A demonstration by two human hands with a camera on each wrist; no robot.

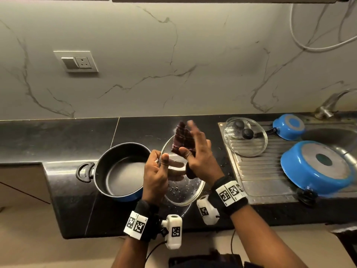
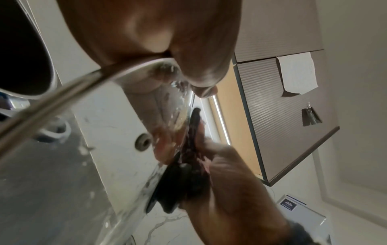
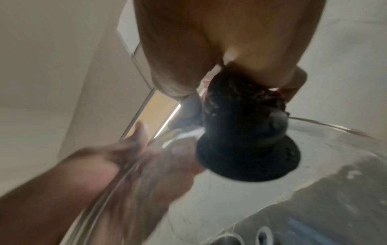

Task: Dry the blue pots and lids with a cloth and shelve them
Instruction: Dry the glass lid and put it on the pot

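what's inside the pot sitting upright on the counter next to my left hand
Nothing shows inside the upright pot: its dark bottom looks bare. The left hand and the glass lid it grips cover the pot's right edge, so that part stays unseen.

1. The head view looks from above, forward and down, at the counter (image 1: 58, 136) and the wall behind it. Both forearms come in from the bottom edge. The sink (image 1: 332, 138) is at the right edge.
2. The left wrist view is very near the left hand (image 2: 167, 41). It looks up along the palm, past the lid (image 2: 87, 77) rim, to the cabinets (image 2: 282, 99) above.
3. The right wrist view is very near the right hand (image 3: 209, 41). It looks up from under the palm at the knob (image 3: 249, 149) and the ceiling.
4. All three views share the lid, the cloth (image 1: 183, 140) and both hands. Each wrist view shows the other hand, blurred.
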